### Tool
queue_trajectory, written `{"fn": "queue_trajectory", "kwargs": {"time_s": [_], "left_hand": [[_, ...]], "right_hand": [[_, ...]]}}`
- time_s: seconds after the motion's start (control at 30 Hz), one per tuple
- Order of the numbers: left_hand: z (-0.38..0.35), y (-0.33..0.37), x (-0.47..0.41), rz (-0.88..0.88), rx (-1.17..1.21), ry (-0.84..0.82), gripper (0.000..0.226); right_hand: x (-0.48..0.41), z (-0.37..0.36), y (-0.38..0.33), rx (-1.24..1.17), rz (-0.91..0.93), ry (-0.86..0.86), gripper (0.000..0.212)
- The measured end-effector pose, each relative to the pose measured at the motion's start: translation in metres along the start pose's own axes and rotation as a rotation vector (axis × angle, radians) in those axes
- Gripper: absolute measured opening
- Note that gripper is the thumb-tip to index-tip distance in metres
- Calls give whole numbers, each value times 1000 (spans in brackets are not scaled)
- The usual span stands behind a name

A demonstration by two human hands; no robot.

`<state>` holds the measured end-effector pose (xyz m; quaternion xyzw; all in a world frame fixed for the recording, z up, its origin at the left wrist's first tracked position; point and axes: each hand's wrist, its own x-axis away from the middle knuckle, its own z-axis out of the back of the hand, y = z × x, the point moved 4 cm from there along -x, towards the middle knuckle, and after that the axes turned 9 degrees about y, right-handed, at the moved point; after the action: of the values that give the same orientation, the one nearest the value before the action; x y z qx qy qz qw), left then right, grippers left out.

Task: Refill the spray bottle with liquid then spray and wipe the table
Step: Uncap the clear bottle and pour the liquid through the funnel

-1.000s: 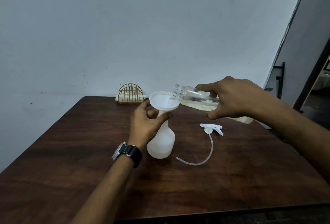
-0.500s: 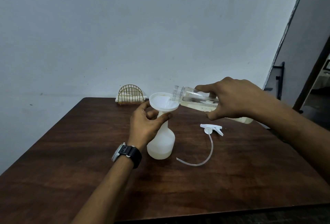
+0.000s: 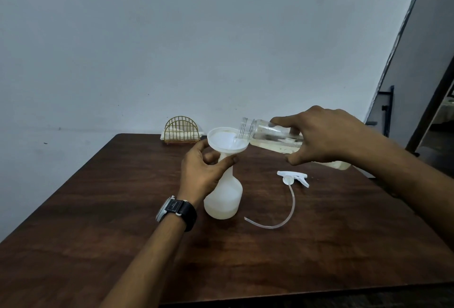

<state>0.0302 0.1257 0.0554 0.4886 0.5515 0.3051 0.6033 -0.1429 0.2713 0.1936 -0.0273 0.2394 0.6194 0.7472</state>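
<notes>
Under the right hand (image 3: 321,135), the clear bottle (image 3: 267,134) tips into the funnel (image 3: 224,139).

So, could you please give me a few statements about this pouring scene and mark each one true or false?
1. The right hand tilts a clear bottle over the funnel. True.
2. The left hand lies flat on the table. False: it grips the spray bottle at its neck, under the funnel.
3. The spray head is screwed onto the spray bottle. False: it lies on the table beside it.
4. A wire holder stands at the table's far edge. True.
</notes>
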Motion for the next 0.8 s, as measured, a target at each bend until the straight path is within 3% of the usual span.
{"fn": "queue_trajectory", "kwargs": {"time_s": [0.8], "left_hand": [[0, -1, 0, -18, -25, 3, 63]], "right_hand": [[0, 1, -1, 2, -10, -8, 86]]}}
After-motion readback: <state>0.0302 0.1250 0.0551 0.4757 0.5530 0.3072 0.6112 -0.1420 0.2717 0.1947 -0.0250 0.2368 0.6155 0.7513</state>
